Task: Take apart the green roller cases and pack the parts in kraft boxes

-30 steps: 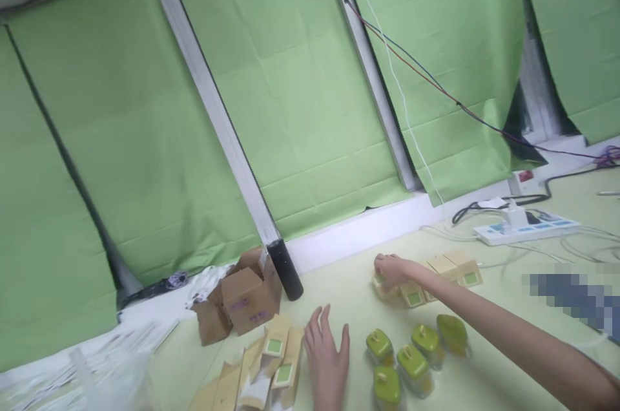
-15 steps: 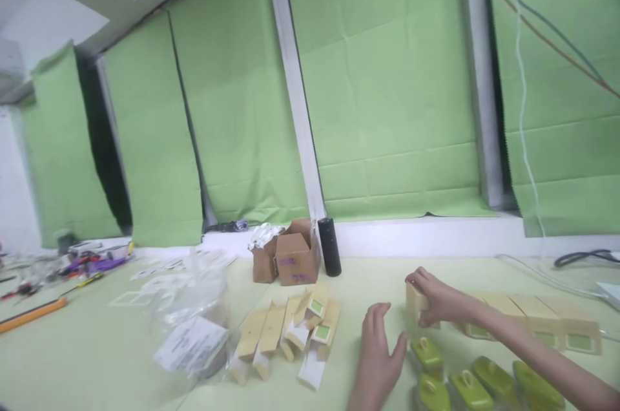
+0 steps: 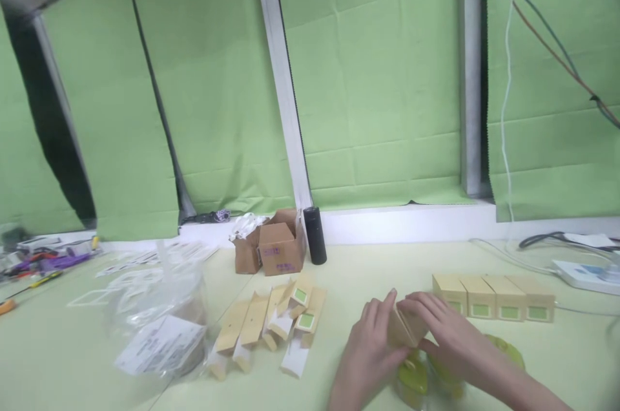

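Between both hands is a small tan cardboard box (image 3: 405, 328). My left hand (image 3: 364, 351) closes on its left side, and my right hand (image 3: 448, 338) grips the right side and top. Directly below the hands are several small clear containers with green lids (image 3: 413, 377), mostly covered by the right hand and forearm. Behind the right hand stands a row of tan boxes (image 3: 494, 295) with green labels on their fronts. To the left lie several tan boxes with open flaps (image 3: 254, 324), some overlapping.
A clear plastic bag (image 3: 162, 307) with a white printed label sits at left. Further back are an open brown carton (image 3: 281, 249) and a black cylinder (image 3: 316, 236). A white power strip (image 3: 586, 275) with cables lies at right; tools (image 3: 53, 259) lie far left.
My left hand, open before, has come onto the box. My right hand has brought that box left and nearer. The view has turned slightly right.
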Demonstrator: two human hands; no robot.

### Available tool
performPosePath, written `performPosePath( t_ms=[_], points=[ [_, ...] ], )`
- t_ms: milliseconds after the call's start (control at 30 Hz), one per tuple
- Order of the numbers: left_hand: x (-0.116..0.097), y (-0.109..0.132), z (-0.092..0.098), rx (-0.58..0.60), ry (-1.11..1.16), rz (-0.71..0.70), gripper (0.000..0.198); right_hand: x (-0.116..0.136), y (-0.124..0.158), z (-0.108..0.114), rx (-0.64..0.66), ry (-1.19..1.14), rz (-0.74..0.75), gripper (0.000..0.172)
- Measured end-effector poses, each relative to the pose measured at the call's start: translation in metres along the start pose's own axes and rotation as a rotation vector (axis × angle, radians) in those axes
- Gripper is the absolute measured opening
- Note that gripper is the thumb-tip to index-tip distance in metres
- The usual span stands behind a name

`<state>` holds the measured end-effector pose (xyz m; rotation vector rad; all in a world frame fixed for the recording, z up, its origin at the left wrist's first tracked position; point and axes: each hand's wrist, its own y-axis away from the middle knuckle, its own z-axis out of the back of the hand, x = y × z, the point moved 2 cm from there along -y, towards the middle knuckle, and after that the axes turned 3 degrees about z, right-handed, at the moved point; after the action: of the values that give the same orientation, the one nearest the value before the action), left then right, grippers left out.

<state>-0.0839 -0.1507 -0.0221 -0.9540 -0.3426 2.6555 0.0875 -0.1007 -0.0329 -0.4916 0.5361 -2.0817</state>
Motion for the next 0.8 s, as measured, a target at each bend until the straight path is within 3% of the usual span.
performPosePath(
  t_ms=[267,367,433,533,600,700,800],
  points=[
    [-0.001,0.002,-0.003,0.005,-0.112,-0.143,0.071,-0.006,0.011,-0.017,-0.193,0.251,0.146,0.036],
    [0.002,0.003,0.001,-0.033,-0.062,-0.129,0.069,-0.008,0.016,-0.013,-0.238,0.27,0.204,0.019],
    [0.005,0.002,0.003,-0.081,-0.036,-0.092,0.064,-0.005,0.016,-0.004,-0.156,0.195,0.184,0.008],
    [0.008,0.001,0.005,-0.123,-0.08,-0.083,0.06,0.002,0.01,0.011,0.083,-0.012,0.02,0.017],
    [0.007,0.0,0.002,-0.116,-0.138,-0.112,0.063,0.007,0.005,0.018,0.169,-0.074,-0.075,0.016],
    [0.004,0.0,-0.003,-0.12,-0.245,-0.182,0.067,0.014,-0.002,0.025,0.137,0.048,-0.057,0.021],
    [0.003,0.001,-0.005,-0.198,-0.33,-0.276,0.066,0.02,-0.004,0.03,0.05,0.213,0.001,0.023]
  ],
)
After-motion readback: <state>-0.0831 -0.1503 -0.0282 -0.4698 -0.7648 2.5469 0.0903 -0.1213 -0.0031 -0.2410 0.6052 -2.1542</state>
